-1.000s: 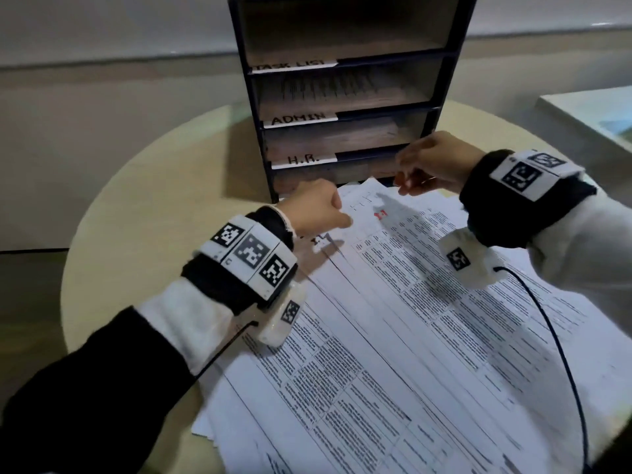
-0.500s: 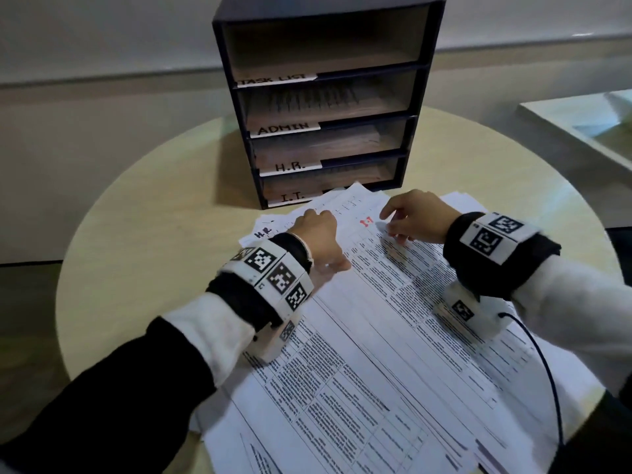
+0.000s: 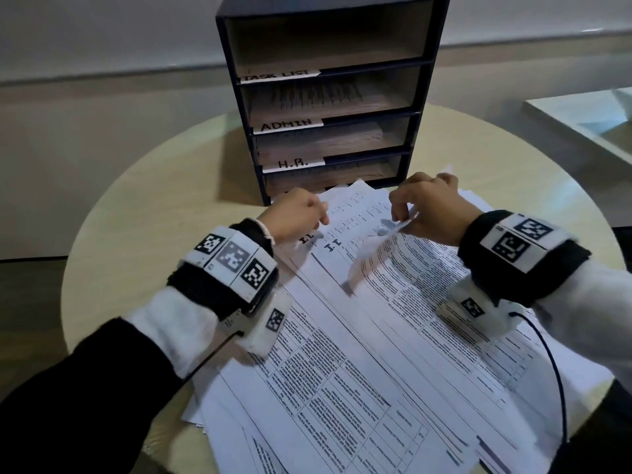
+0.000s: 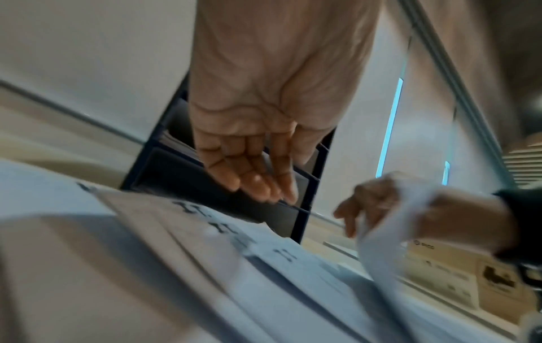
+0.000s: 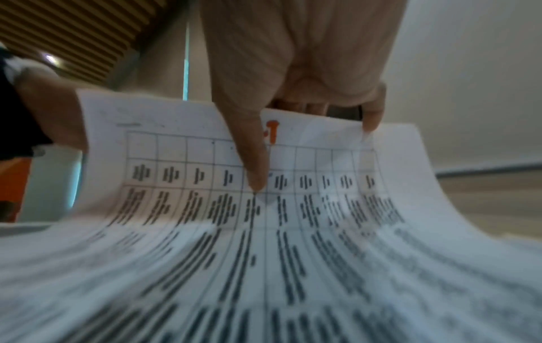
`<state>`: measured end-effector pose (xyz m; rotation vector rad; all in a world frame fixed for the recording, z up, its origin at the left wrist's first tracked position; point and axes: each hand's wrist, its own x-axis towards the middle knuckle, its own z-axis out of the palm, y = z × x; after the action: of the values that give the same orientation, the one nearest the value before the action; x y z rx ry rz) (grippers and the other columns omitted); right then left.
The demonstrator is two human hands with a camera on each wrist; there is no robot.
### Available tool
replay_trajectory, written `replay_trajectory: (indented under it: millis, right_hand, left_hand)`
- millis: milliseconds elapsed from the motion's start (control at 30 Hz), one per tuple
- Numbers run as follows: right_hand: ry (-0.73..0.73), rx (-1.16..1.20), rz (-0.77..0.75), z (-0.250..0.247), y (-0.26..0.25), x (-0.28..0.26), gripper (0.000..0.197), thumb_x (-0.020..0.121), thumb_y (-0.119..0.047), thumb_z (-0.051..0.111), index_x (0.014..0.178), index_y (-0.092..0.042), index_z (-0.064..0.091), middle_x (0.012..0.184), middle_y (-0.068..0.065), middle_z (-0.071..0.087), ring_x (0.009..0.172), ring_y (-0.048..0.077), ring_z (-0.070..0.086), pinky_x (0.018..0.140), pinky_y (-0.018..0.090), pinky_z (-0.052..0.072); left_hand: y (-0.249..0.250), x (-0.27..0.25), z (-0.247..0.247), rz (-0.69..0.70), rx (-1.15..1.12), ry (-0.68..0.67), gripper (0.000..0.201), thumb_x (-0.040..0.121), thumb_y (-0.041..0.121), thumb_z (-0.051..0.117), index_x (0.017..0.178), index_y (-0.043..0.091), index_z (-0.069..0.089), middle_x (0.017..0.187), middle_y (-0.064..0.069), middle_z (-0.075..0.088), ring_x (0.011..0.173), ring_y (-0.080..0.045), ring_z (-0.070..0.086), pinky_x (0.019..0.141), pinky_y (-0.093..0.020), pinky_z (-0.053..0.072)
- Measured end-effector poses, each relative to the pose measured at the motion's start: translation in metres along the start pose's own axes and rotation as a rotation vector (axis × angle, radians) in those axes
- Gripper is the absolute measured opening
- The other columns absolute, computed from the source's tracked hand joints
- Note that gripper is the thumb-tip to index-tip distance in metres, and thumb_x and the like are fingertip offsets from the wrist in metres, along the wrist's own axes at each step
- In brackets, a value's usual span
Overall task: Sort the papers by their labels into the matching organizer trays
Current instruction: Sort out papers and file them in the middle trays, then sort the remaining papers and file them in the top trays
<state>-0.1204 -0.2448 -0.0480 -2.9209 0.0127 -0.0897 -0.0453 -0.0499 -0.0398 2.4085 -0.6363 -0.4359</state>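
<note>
A dark organizer (image 3: 424,97) stands at the back of the round table (image 3: 136,217), with trays labelled TASK LIST (image 3: 278,77), ADMIN (image 3: 285,124) and H.R. (image 3: 292,163); the papers hide the lowest label. A spread pile of printed papers (image 3: 342,371) lies in front of it. My right hand (image 3: 403,220) pinches the far edge of the top sheet (image 3: 372,258) and lifts it into a curl. In the right wrist view the thumb (image 5: 255,162) lies on that sheet (image 5: 264,243) beside a red mark (image 5: 272,130). My left hand (image 3: 319,222) hovers over sheets marked I.T. (image 4: 187,206), fingers (image 4: 258,181) relaxed, holding nothing.
A white ledge (image 3: 581,114) sits at the right, beyond the table. A black cable (image 3: 554,371) runs from my right wrist across the papers. Bare tabletop shows to the left of the pile and on both sides of the organizer.
My right hand, which rested on the far edge of the top sheet, now pinches it and has raised it off the pile. My left hand has shifted slightly toward the organizer.
</note>
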Motion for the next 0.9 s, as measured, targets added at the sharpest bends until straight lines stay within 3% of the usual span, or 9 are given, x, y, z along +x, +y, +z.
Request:
replay_trajectory:
  millis: [100,200,333,433,533,633,700,767,900]
  right_hand:
    - [-0.072,-0.095,-0.048,-0.004,-0.003,-0.009,0.027,0.080,-0.017,0.068,0.065,-0.023,0.047,0.077,-0.008,0.053,0.107,0.016,0.050,0.111,0.040,0.009]
    - [-0.092,-0.129,-0.083,-0.002,-0.004,-0.012,0.009,0.082,-0.022,0.067,0.087,-0.015,0.067,0.089,-0.001,0.067,0.099,0.023,0.057,0.110,0.035,0.011]
    - [-0.105,-0.037,-0.145,0.004,-0.006,-0.006,0.021,0.083,-0.017,0.067,0.102,-0.011,0.068,0.104,0.006,0.069,0.100,0.027,0.057,0.092,0.030,0.033]
    - [-0.086,0.083,-0.168,0.005,-0.004,0.003,0.029,0.084,0.000,0.061,0.111,-0.010,0.063,0.112,0.003,0.065,0.103,0.020,0.057,0.078,0.019,0.036]
    - [-0.079,0.094,-0.148,0.000,-0.001,0.012,0.035,0.085,0.005,0.056,0.117,-0.010,0.056,0.120,0.002,0.061,0.101,0.019,0.057,0.077,0.021,0.041]
    - [-0.093,0.122,-0.155,-0.004,-0.001,0.015,0.050,0.082,0.003,0.063,0.128,-0.012,0.049,0.120,-0.010,0.042,0.094,0.011,0.048,0.079,0.018,0.038]
    - [-0.099,0.096,-0.164,-0.003,-0.003,0.019,0.047,0.081,-0.001,0.064,0.126,-0.012,0.053,0.116,-0.007,0.045,0.093,0.013,0.050,0.078,0.019,0.038]
    - [-0.068,0.051,-0.158,-0.003,-0.005,0.022,0.028,0.083,-0.007,0.064,0.111,-0.010,0.061,0.102,0.002,0.059,0.096,0.021,0.055,0.077,0.024,0.037]
    - [0.060,0.043,-0.067,-0.008,-0.011,0.027,0.016,0.085,-0.025,0.063,0.100,-0.020,0.064,0.086,-0.001,0.054,0.106,0.022,0.038,0.082,0.033,0.022]
  left_hand:
    - [-0.008,0.000,-0.001,-0.070,0.197,-0.131,0.021,0.097,0.023,0.045,0.093,0.010,0.062,0.093,-0.008,0.055,0.081,-0.016,0.049,0.071,-0.026,0.040]
    - [-0.008,-0.001,0.004,-0.107,0.220,-0.159,0.023,0.093,0.023,0.054,0.101,0.006,0.066,0.094,-0.001,0.060,0.085,-0.016,0.052,0.076,-0.028,0.043]
    - [-0.003,-0.004,0.015,-0.151,0.143,-0.260,0.012,0.083,0.020,0.067,0.077,0.016,0.057,0.071,0.003,0.059,0.063,-0.011,0.054,0.059,-0.023,0.044]
    - [0.001,-0.003,0.017,-0.043,0.217,-0.238,0.009,0.084,0.014,0.062,0.085,0.017,0.054,0.080,0.000,0.057,0.073,-0.016,0.051,0.062,-0.025,0.042]
    - [0.002,-0.006,0.012,0.084,0.269,-0.192,0.011,0.088,0.009,0.053,0.085,0.019,0.049,0.068,0.007,0.043,0.065,-0.012,0.040,0.056,-0.025,0.031]
    - [0.000,-0.006,0.005,0.137,0.269,-0.207,0.027,0.086,0.003,0.051,0.067,0.022,0.048,0.063,0.009,0.042,0.063,-0.011,0.039,0.056,-0.024,0.029]
    - [-0.001,-0.007,0.000,0.149,0.245,-0.225,0.034,0.086,0.000,0.049,0.060,0.023,0.046,0.061,0.006,0.044,0.059,-0.009,0.039,0.055,-0.023,0.030]
    - [-0.002,-0.007,-0.005,0.142,0.174,-0.188,0.028,0.088,0.002,0.047,0.066,0.019,0.054,0.066,0.002,0.050,0.063,-0.012,0.043,0.060,-0.023,0.034]
    - [-0.005,-0.007,-0.007,0.048,-0.248,0.080,0.022,0.095,0.017,0.050,0.074,0.016,0.056,0.067,0.003,0.050,0.063,-0.011,0.045,0.063,-0.023,0.038]
